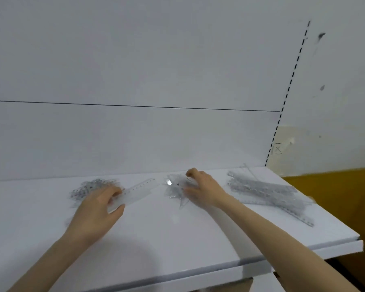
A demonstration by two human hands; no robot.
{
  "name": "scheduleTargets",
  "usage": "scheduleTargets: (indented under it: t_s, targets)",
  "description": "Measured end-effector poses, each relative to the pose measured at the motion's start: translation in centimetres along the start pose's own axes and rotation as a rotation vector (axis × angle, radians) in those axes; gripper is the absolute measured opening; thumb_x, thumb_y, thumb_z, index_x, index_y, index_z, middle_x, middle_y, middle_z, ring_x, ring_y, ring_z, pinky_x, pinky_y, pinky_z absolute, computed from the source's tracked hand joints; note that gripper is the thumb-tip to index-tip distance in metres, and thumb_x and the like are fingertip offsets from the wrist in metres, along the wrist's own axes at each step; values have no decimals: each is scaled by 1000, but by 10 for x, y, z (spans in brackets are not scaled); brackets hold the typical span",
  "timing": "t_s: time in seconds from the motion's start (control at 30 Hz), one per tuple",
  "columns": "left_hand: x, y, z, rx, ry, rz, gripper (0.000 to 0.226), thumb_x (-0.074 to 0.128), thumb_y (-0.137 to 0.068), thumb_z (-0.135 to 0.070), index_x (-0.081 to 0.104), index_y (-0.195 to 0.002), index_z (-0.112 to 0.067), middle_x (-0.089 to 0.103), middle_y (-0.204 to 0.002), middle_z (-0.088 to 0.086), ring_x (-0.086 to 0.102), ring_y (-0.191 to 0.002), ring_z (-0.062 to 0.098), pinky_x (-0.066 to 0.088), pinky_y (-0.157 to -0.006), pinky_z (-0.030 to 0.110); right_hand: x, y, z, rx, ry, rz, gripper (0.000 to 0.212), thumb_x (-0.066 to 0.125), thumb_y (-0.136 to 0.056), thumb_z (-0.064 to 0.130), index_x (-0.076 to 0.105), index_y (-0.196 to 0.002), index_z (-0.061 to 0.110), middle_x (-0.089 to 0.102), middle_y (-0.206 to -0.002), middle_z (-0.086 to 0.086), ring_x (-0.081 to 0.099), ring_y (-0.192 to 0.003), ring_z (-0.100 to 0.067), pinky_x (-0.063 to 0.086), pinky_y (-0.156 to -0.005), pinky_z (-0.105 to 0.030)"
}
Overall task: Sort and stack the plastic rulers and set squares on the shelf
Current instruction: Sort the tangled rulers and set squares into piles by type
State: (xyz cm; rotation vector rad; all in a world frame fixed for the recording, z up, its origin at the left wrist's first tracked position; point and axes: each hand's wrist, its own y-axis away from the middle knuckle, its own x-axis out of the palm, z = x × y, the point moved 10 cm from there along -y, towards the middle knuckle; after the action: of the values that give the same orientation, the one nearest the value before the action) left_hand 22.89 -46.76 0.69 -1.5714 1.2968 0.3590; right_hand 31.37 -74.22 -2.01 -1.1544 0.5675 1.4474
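A white shelf [177,232] fills the lower half of the view, its front edge falling away toward 5 o'clock. Behind it stands a white back panel [135,60], crossed by a thin dark seam [135,105]. At 2 o'clock a slotted upright [291,81] closes the panel. Beyond it is a scuffed pale wall [341,81] with an ochre band [333,186] below.

Three lots of clear plastic lie along the back of the shelf. At 10 o'clock from the shelf's middle is a blurred heap of small pieces [89,187]; their shapes cannot be told. At 12 o'clock sits a small stack of set squares [174,186], transparent, corners fanning out, one tip pointing to 6 o'clock. At 2 o'clock lies a pile of long rulers [266,194], loosely crossed, their printed scales showing grey, with a few ends sticking out toward 4 o'clock.

The left hand [97,211] reaches in from 7 o'clock, back of the hand up. Its fingers [115,191] and thumb are curled round the near end of a single clear ruler [137,190]. This ruler slants away toward 2 o'clock, between the heap and the set squares. Whether it rests on the shelf or is lifted cannot be told.

The right hand [202,186] comes in from 5 o'clock. Its thumb is on the near side of the stack of set squares and its curled fingers [192,172] on the far side, holding the stack in a narrow grip.
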Motion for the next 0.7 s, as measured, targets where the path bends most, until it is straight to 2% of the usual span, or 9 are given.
scheduleTargets:
  t_s: [0.13, 0.2, 0.3, 0.4, 0.47, 0.53, 0.63, 0.7]
  targets:
    - [6, -1, -16, 2, -60, 24, 32, 64, -69, -27, 68, -97, -12, 63, -86, -5, 56, -77, 16, 40, -72, 29, 17, -15, 3, -103, -11, 92, 35, 51, -97, 34, 55, -120, 8, 58, -123, -10, 49, -118, -27, 39, -97, -35]
    - [12, -4, -30, 7, -86, 31, 36, 62, -66, -32, 69, -96, -13, 61, -84, -7, 56, -76, 14, 40, -70, 28, 12, -13, 5, -141, -38, 73, 34, 45, -100, 35, 58, -113, 7, 60, -118, -7, 50, -117, -27, 38, -95, -34]
    - [25, -14, -55, 36, -78, 45, 40, 55, -70, -45, 67, -99, -21, 56, -85, -12, 54, -78, 11, 38, -67, 24, -17, -3, 10, -230, -67, -29, 42, 41, -100, 41, 54, -127, 13, 54, -134, -1, 41, -130, -18, 31, -104, -28]
    - [48, -25, -90, 89, -33, 85, 29, 66, -79, -35, 66, -105, -22, 51, -87, -18, 54, -82, 9, 32, -71, 9, -49, 24, 27, -421, -82, -118, 53, 55, -91, 45, 48, -135, 17, 49, -141, 2, 39, -132, -13, 28, -109, -28]
    - [67, -33, -120, 157, 14, 116, 35, 62, -77, -42, 66, -106, -23, 51, -90, -21, 55, -86, 4, 31, -72, 6, -57, 49, 37, -568, 30, -123, 56, 66, -85, 41, 50, -132, 16, 53, -136, -1, 46, -126, -18, 32, -105, -31]
    - [86, -40, -155, 235, 84, 152, 47, 50, -72, -51, 66, -109, -25, 53, -94, -23, 50, -88, -2, 33, -71, 6, -64, 69, 31, -608, 117, -120, 49, 68, -83, 37, 52, -125, 17, 59, -127, 0, 55, -113, -21, 39, -94, -33]
    - [112, -46, -202, 294, 163, 195, 44, 56, -73, -48, 64, -111, -29, 55, -96, -25, 50, -88, -6, 37, -73, 10, -88, 88, -6, -480, 47, -122, 31, 65, -88, 31, 59, -117, 19, 65, -111, 3, 58, -99, -16, 41, -80, -25]
    - [128, -49, -225, 344, 173, 217, 46, 53, -72, -54, 64, -108, -29, 52, -92, -28, 50, -87, -5, 40, -74, 15, -106, 99, -39, -379, -23, -113, 25, 66, -88, 30, 64, -110, 19, 66, -102, 4, 58, -91, -7, 40, -74, -18]
